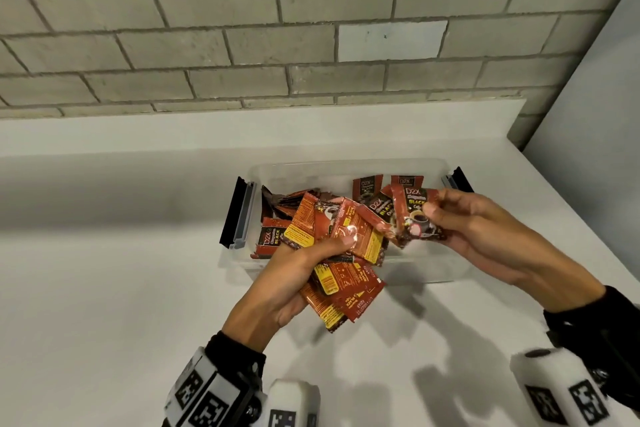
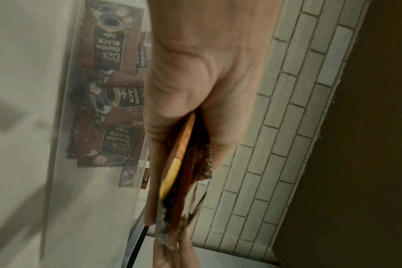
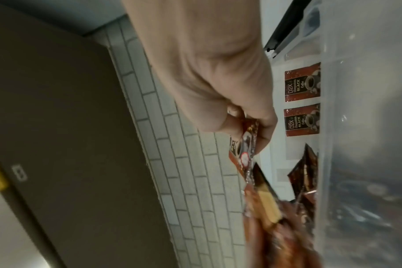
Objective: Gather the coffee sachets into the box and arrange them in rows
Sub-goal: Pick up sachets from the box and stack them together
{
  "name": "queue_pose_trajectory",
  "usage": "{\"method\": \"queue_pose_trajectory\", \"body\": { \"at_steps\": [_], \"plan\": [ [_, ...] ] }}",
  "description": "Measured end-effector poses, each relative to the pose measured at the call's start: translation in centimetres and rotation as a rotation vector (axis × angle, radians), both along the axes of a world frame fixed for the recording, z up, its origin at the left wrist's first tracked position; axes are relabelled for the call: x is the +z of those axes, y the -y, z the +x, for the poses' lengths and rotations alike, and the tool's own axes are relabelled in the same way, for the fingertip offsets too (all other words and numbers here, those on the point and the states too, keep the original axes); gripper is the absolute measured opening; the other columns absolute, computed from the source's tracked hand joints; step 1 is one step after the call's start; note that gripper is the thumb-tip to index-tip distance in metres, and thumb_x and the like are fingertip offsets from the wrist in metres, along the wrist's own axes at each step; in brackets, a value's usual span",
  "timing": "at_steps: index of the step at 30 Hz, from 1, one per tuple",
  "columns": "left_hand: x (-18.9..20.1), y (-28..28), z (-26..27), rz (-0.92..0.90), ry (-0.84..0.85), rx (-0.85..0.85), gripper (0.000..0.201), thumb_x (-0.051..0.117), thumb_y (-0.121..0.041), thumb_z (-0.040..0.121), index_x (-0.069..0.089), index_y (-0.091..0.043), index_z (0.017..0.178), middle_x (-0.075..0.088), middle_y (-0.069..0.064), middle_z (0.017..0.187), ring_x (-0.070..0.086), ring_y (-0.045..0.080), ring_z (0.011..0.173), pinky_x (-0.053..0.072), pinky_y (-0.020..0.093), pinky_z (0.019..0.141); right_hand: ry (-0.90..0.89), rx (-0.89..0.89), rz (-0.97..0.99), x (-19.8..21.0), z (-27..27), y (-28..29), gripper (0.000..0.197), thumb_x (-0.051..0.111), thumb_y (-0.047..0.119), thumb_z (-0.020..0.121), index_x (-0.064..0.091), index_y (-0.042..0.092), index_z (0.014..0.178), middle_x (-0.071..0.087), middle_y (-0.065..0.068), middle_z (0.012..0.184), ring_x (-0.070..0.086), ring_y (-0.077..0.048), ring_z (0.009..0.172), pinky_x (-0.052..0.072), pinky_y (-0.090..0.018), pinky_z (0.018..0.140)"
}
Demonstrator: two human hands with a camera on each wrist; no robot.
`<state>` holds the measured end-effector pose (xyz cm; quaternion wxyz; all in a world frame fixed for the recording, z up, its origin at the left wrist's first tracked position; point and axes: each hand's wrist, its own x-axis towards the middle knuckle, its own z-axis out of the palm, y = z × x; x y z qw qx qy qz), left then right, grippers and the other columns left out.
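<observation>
A clear plastic box (image 1: 349,165) stands on the white counter with red-brown coffee sachets inside. Two sachets (image 1: 367,185) lie flat and side by side at its far right; they show in the right wrist view as the flat sachets (image 3: 302,119). A loose heap (image 1: 284,208) fills the box's left side. Over the box's near edge my left hand (image 1: 294,277) grips a fanned bunch of sachets (image 1: 346,253), seen edge-on in the left wrist view as the bunch (image 2: 179,163). My right hand (image 1: 450,218) pinches one sachet (image 1: 414,215) face up, the pinched sachet (image 3: 243,145).
The box has black and grey latch handles at its left end (image 1: 237,215) and right end (image 1: 457,180). A grey brick wall (image 1: 242,45) rises behind the counter ledge. A pale panel (image 1: 595,97) closes the right side. White counter (image 1: 104,288) spreads to the left and front.
</observation>
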<state>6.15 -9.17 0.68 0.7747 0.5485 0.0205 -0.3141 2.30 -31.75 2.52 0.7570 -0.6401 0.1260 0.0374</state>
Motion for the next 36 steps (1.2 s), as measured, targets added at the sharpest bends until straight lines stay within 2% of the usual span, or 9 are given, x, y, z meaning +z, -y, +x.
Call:
{"method": "queue_pose_trajectory", "body": {
  "at_steps": [2,7,13,18,23,25,29,32,36],
  "plan": [
    [0.1,0.5,-0.2,-0.031,0.004,-0.009,0.045,0.073,-0.01,0.065,0.062,-0.013,0.109,0.072,0.014,0.104,0.07,0.03,0.093,0.056,0.042,0.082,-0.037,0.038,-0.085,-0.6,-0.2,-0.7,0.021,0.052,0.008,0.092,0.057,0.0,0.111,0.065,-0.012,0.112,0.068,-0.014,0.094,0.053,-0.025,0.089],
    [0.1,1.0,0.0,-0.001,0.0,0.064,0.033,0.071,-0.004,0.075,0.064,-0.013,0.107,0.071,0.015,0.106,0.069,0.033,0.094,0.056,0.046,0.084,-0.03,0.146,-0.277,-0.6,-0.6,-1.8,0.014,0.055,0.016,0.092,0.06,0.012,0.104,0.066,-0.007,0.109,0.066,-0.016,0.101,0.046,-0.03,0.094],
    [-0.3,0.7,0.1,0.013,0.018,0.018,0.031,0.072,-0.002,0.072,0.066,-0.014,0.101,0.073,0.014,0.102,0.07,0.033,0.092,0.057,0.044,0.08,0.042,0.138,-0.315,0.2,-0.2,-2.0,0.015,0.054,0.011,0.093,0.058,0.015,0.107,0.071,-0.001,0.101,0.065,-0.007,0.09,0.048,-0.015,0.073],
    [-0.1,0.9,-0.1,-0.022,0.042,0.006,0.043,0.075,-0.011,0.062,0.065,-0.018,0.103,0.074,0.012,0.1,0.071,0.03,0.09,0.058,0.042,0.077,0.049,0.16,-0.278,0.2,-0.2,-2.6,0.021,0.057,0.007,0.09,0.061,0.014,0.109,0.07,-0.003,0.102,0.068,-0.006,0.085,0.052,-0.015,0.066],
    [0.3,0.4,-0.2,-0.071,-0.059,-0.018,0.047,0.063,-0.024,0.078,0.053,-0.008,0.12,0.068,0.022,0.111,0.067,0.038,0.098,0.05,0.052,0.092,0.193,-0.001,-0.228,0.8,0.1,-1.6,0.022,0.057,0.0,0.088,0.062,0.017,0.102,0.07,0.001,0.093,0.065,-0.012,0.087,0.052,-0.023,0.073],
    [0.3,0.1,-0.2,-0.092,-0.055,-0.041,0.044,0.057,-0.021,0.087,0.049,-0.006,0.128,0.066,0.021,0.115,0.066,0.041,0.098,0.049,0.055,0.093,0.421,-0.039,-0.371,1.5,-0.5,-1.2,0.024,0.058,-0.002,0.088,0.059,0.018,0.1,0.069,0.006,0.094,0.064,-0.01,0.092,0.052,-0.022,0.08],
    [0.2,0.2,0.0,-0.125,-0.073,-0.026,0.051,0.062,-0.027,0.082,0.052,-0.009,0.129,0.066,0.023,0.116,0.066,0.042,0.098,0.05,0.054,0.093,0.911,0.136,-1.051,1.6,-1.5,-1.5,0.024,0.062,-0.001,0.086,0.064,0.016,0.103,0.067,0.006,0.111,0.059,-0.01,0.113,0.046,-0.021,0.097],
    [0.3,0.4,0.2,-0.117,-0.089,0.024,0.058,0.069,-0.033,0.071,0.058,-0.009,0.124,0.068,0.022,0.112,0.066,0.038,0.102,0.05,0.052,0.093,0.991,0.328,-1.263,0.0,-1.8,-1.2,0.019,0.057,0.007,0.089,0.068,0.006,0.104,0.064,0.001,0.121,0.053,-0.016,0.121,0.046,-0.028,0.099],
    [0.4,0.5,0.1,-0.149,-0.073,0.049,0.05,0.069,-0.031,0.07,0.062,-0.012,0.116,0.071,0.018,0.107,0.07,0.033,0.093,0.056,0.047,0.083,1.019,0.343,-1.343,-0.6,-2.3,-0.7,0.023,0.054,0.017,0.091,0.068,0.009,0.107,0.064,0.0,0.124,0.053,-0.017,0.121,0.05,-0.037,0.095]
  ]
}}
